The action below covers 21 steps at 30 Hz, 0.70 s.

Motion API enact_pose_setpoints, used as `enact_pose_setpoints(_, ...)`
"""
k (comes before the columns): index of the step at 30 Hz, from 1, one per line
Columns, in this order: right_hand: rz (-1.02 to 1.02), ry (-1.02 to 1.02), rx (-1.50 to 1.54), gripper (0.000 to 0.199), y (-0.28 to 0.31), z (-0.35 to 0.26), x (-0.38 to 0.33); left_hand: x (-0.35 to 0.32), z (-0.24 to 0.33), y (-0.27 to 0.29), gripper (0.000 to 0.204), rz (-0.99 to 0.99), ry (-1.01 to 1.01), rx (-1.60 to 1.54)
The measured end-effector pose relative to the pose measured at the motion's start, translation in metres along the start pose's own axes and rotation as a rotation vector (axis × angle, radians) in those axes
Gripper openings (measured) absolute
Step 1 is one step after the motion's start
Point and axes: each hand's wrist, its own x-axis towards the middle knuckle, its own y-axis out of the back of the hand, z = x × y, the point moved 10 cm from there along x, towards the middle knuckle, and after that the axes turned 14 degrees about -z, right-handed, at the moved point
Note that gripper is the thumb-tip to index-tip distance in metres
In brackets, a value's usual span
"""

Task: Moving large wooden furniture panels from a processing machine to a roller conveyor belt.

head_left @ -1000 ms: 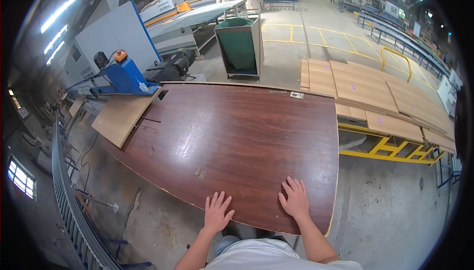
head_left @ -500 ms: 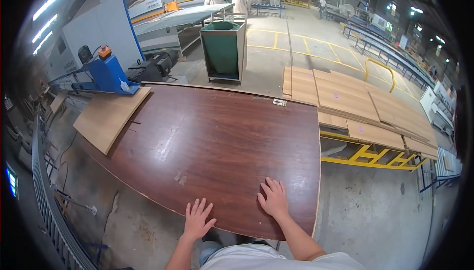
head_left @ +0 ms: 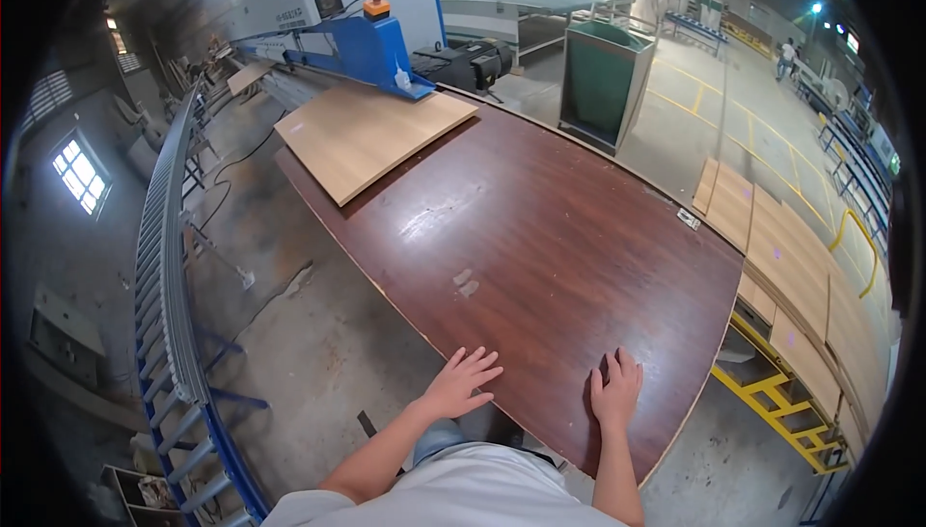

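Both my hands rest on a dark red-brown wood-grain tabletop. My left hand lies at its near edge with the fingers spread. Farther right, my right hand is flat on the surface, fingers stretched forward and holding nothing. A light wood panel lies at the tabletop's far left end, partly under the blue machine housing. Near the far right edge sits a small pale item, too small to make out.
At left runs a roller conveyor. Stacked light wood panels sit on a yellow frame at right. Beyond the tabletop stand a green-lined bin and a black motor. A distant person is at the upper right.
My view has turned left, so the light panel, blue machine and conveyor show more fully. Both hands stay on the tabletop with nothing in them.
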Motion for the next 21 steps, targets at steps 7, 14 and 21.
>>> enact_pose_setpoints(7, 0.001, -0.009, -0.022, 0.039, -0.003, -0.001, -0.003, -0.019, 0.012, -0.004, 0.048, 0.025, 0.014, -0.078)
enact_pose_setpoints(14, -0.009, -0.018, -0.017, 0.039, -0.007, 0.0, -0.002, -0.038, 0.014, -0.001, 0.041, 0.026, 0.04, -0.153)
enact_pose_setpoints(21, -0.038, -0.085, -0.015, 0.043, -0.008, -0.001, 0.002, -0.057, 0.013, 0.021, 0.037, 0.025, 0.054, -0.22)
